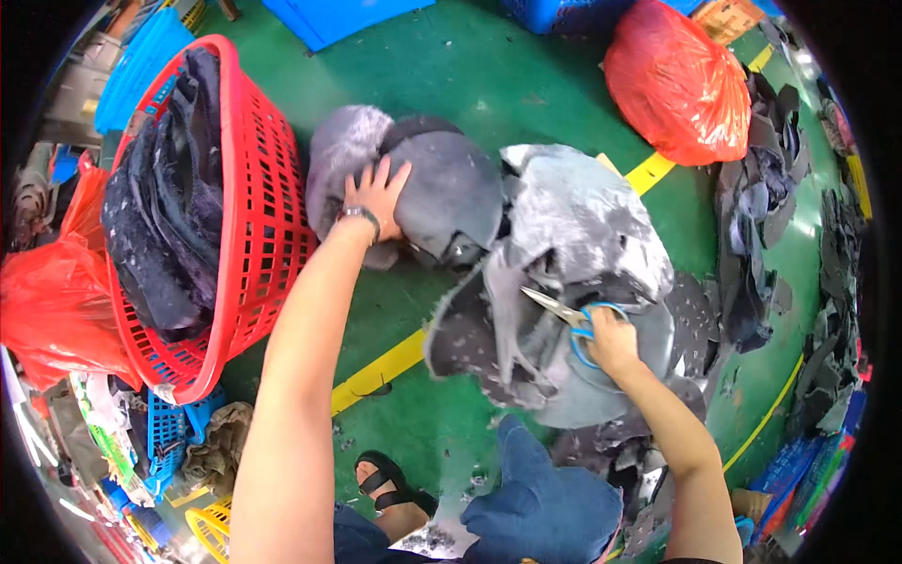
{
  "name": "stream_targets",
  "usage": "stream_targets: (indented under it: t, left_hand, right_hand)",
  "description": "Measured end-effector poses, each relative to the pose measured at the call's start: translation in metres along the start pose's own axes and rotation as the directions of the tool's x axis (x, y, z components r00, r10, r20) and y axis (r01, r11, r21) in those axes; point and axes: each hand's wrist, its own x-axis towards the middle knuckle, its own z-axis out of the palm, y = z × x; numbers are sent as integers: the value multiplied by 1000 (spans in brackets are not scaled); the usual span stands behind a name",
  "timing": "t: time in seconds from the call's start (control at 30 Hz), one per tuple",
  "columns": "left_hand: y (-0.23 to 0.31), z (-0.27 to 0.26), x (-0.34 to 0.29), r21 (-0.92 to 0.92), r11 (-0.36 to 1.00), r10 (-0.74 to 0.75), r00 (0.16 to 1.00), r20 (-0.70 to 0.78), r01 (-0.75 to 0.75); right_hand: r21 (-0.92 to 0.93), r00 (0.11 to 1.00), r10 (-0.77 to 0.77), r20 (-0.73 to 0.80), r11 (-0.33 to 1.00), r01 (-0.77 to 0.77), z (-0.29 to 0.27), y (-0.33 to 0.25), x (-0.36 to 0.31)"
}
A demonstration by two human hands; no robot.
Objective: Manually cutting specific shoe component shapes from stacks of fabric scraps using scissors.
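Observation:
My left hand (379, 199) lies with fingers spread on a heap of grey fuzzy fabric pieces (446, 183), beside the red basket. In my right hand (613, 343) is a pair of scissors (575, 318) with blue-rimmed handles; the blades point up and left and look nearly closed. Under and beyond the scissors spreads a pile of pale grey, shiny fabric (587, 211). Next to the blades, a dark speckled piece of fabric (465, 329) lies with its edge folded.
A tall red plastic basket (246, 202) full of dark fabric stands at left, near a red plastic bag (61, 305). Another full red bag (676, 85) sits at the far right. Dark scraps (752, 216) litter the green floor (470, 70), which has yellow lines. Blue bins (343, 14) stand at the back.

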Motion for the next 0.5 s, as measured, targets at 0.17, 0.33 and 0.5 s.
stream_targets:
  t: [0.17, 0.33, 0.5]
  left_hand:
    - [49, 71, -76, -55, 998, -32, 999, 32, 34]
    - [39, 89, -173, -184, 981, 77, 991, 107, -57]
    - [1, 17, -240, -239, 968, -17, 973, 228, 73]
  right_hand:
    - [-197, 955, 234, -182, 943, -268, -16, 158, -62]
    - [-409, 740, 199, -642, 727, -551, -196, 304, -87]
    - [-406, 618, 324, -717, 527, -747, -330, 400, -107]
